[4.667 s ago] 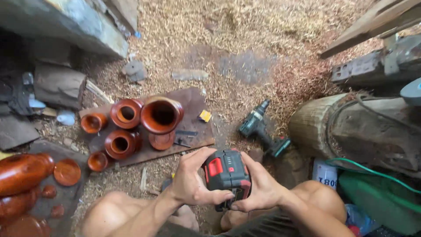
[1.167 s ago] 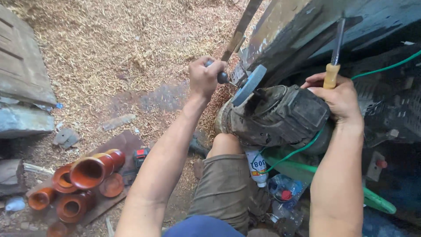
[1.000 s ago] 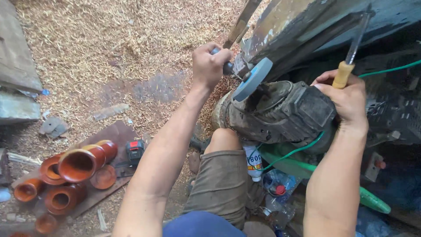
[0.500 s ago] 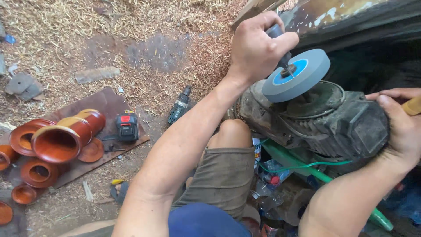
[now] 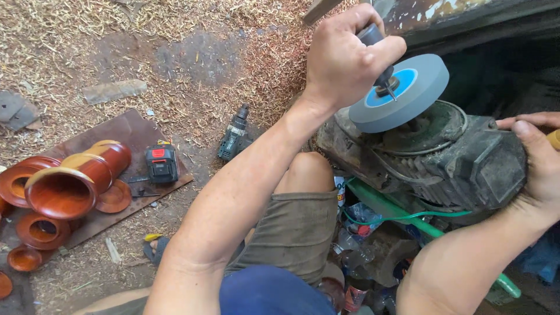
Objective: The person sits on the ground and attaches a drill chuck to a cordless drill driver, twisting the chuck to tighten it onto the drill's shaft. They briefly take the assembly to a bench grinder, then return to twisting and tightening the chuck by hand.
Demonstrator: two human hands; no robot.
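- Sawdust and wood chips cover the ground (image 5: 175,35) all over the top and left of the view.
- The person's left hand (image 5: 344,58), at about 1 o'clock, is curled into a fist around a dark handle (image 5: 373,36), fingers pressed tight on it.
- The handle's tip touches the middle of a grey grinding wheel (image 5: 402,93) with a blue centre, just right of that hand.
- The wheel sits on a dirty black motor (image 5: 455,160), at about 3 o'clock.
- The person's right hand (image 5: 539,169) is at the right edge, its palm and fingers pressed flat against the end of the motor. A bit of a yellow handle (image 5: 554,139) shows by the thumb, but the edge cuts it off, so its grip on that cannot be told.
- A green hose (image 5: 385,204) runs under the motor, past the person's bent knee (image 5: 306,169).
- A small dark drill (image 5: 235,133) lies on the ground near the middle.
- At 9 o'clock, a flat brown board (image 5: 125,131) holds a black and red battery (image 5: 161,163) and shiny brown wooden vases (image 5: 76,181) and bowls.
- The battery lies just right of the biggest vase, well apart from both hands.
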